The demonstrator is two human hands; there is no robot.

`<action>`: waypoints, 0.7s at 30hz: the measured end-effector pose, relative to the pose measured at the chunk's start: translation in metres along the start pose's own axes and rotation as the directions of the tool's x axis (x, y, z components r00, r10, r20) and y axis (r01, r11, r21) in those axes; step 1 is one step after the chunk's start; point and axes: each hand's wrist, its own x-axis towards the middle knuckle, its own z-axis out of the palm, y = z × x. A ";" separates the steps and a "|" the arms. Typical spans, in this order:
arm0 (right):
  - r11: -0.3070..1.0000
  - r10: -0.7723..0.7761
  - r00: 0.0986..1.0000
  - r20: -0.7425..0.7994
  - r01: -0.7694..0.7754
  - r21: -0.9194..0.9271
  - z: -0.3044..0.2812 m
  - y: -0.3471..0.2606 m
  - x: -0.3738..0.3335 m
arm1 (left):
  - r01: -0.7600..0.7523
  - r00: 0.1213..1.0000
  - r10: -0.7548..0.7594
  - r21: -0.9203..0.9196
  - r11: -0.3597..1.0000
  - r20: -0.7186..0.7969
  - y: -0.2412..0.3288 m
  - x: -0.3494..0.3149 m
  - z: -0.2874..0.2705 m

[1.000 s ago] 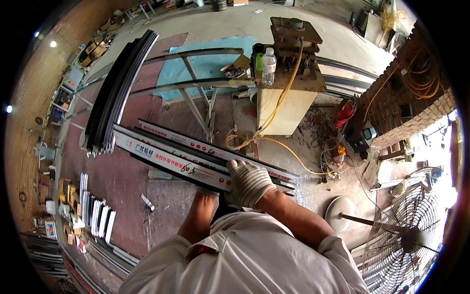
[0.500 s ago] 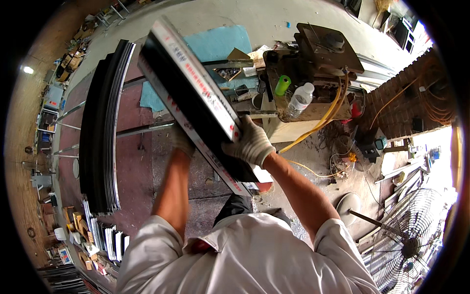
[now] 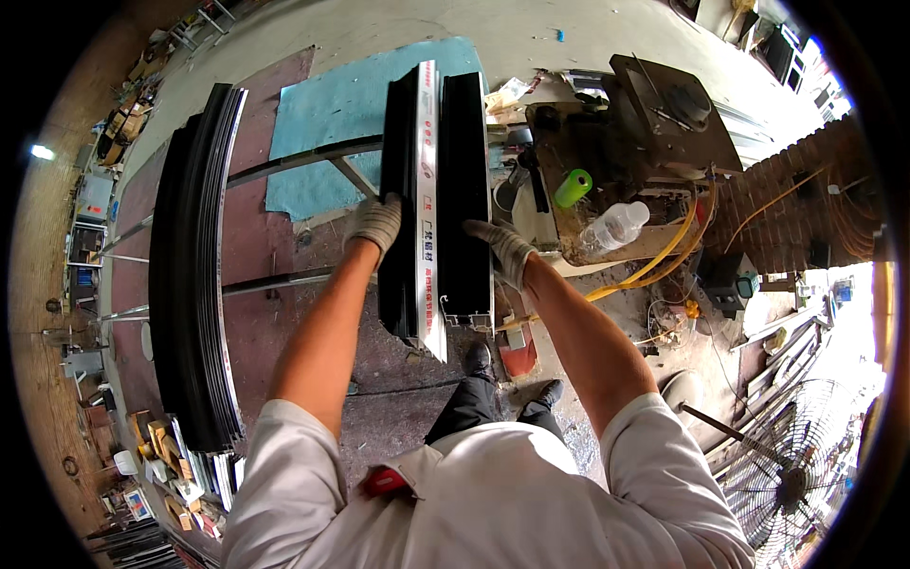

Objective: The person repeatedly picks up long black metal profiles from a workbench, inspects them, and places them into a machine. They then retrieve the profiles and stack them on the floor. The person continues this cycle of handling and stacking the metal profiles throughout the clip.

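Note:
Two long black metal profiles (image 3: pixel 462 180) lie side by side in front of me, pointing away from my body. A white printed film strip (image 3: pixel 427 199) runs along the left one. My left hand (image 3: pixel 377 223), in a pale knitted glove, grips the left profile's outer edge. On the far side of the pair, my gloved right hand (image 3: pixel 505 248) holds the right profile, with a fingertip over its top face. The undersides of both hands' grips are hidden. Metal rails (image 3: pixel 299 163) run up to the profiles from the left; whether the profiles rest on them I cannot tell.
A stack of black profiles (image 3: pixel 194 275) lies across the rails at left. At right stands a brown machine (image 3: pixel 664 114) with a green roll (image 3: pixel 573 188), a clear plastic bottle (image 3: pixel 616 228) and yellow hoses (image 3: pixel 654 266). A blue sheet (image 3: pixel 327 104) lies beyond; a fan (image 3: pixel 791 484) stands lower right.
The profiles have swung from a leftward slant to nearly straight ahead and lie lower, side by side. My left hand has come out from beneath them to the left edge; my right hand has moved slightly right.

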 end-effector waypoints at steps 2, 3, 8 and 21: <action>0.997 0.051 0.999 -0.004 -0.051 -0.053 0.011 -0.008 -0.004 | -0.017 1.000 0.017 -0.051 0.999 0.000 -0.024 0.013 0.012; 0.995 0.041 0.999 -0.013 -0.042 -0.092 0.013 -0.014 -0.007 | -0.017 1.000 0.016 -0.052 0.998 -0.013 -0.035 0.020 0.017; 0.977 -0.187 0.979 -0.081 0.177 -0.121 -0.009 -0.013 -0.017 | -0.041 0.999 0.041 -0.040 0.998 -0.003 -0.023 0.005 0.020; 0.854 -0.282 0.945 -0.164 0.169 -0.492 -0.018 -0.030 -0.061 | 0.031 0.999 -0.032 -0.101 0.994 -0.009 -0.033 0.002 0.022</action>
